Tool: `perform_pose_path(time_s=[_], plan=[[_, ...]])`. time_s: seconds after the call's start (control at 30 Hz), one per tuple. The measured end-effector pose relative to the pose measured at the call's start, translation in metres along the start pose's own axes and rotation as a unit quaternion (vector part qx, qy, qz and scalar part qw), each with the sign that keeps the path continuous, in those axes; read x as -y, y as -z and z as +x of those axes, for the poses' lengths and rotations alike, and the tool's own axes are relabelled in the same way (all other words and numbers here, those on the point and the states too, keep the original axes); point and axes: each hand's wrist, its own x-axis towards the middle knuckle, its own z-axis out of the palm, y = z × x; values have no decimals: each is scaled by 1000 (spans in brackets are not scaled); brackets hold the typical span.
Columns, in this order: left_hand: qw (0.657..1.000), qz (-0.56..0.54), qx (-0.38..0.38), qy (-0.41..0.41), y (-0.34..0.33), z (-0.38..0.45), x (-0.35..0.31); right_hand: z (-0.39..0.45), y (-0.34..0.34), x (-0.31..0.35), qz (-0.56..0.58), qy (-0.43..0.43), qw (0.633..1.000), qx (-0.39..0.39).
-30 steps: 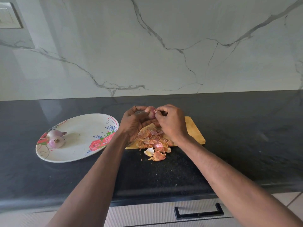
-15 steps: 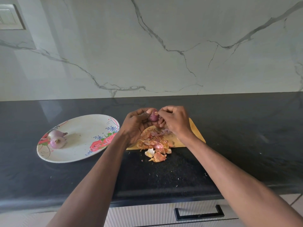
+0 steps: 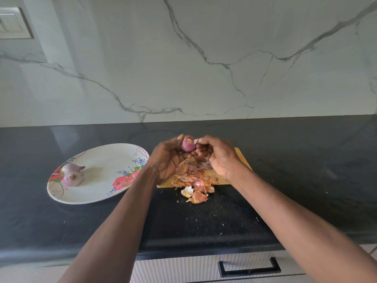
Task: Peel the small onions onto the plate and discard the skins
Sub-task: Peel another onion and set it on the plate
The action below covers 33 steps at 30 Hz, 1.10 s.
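My left hand (image 3: 166, 158) holds a small purple onion (image 3: 188, 144) above the wooden board (image 3: 242, 158), root end turned up. Thumb and forefinger of my right hand (image 3: 216, 156) pinch a scrap of skin at the onion's top right. Under both hands a heap of dry onion skins (image 3: 193, 178) lies on the board and spills onto the black counter. A floral white plate (image 3: 102, 190) sits to the left with two peeled onions (image 3: 71, 174) near its left rim.
The black counter (image 3: 306, 170) runs along a marble wall. Loose skin bits are scattered on the counter in front of the board. A drawer with a black handle (image 3: 248, 267) is below the counter edge. A wall switch (image 3: 12, 23) is at the top left.
The onion has been turned so its root end faces up and more of it shows between my hands. My right fingers have shifted to the onion's top edge.
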Motion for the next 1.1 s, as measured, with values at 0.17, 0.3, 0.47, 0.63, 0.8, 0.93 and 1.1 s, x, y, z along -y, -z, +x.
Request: perform_pose_path(time_s=[0.17,0.3,0.47,0.63,0.8,0.93,1.1], plan=[[1000,-25,6,4,1,1,0,-2,-4,4,73,-27,997,5],[999,-35,16,28,1,0,-2,-2,-4,3,93,-43,995,9],[997,-21,23,70,-1,-2,-3,-2,-5,1,92,-64,994,14],[998,-39,7,46,2,1,-8,2,5,10,20,-14,1000,-7],[999,-21,-9,41,4,1,-9,3,8,5,-224,71,972,1],[999,2,-4,43,4,0,-8,3,8,-3,-374,183,909,30],[993,93,-15,66,2,1,-3,0,4,-10,-438,315,841,53]])
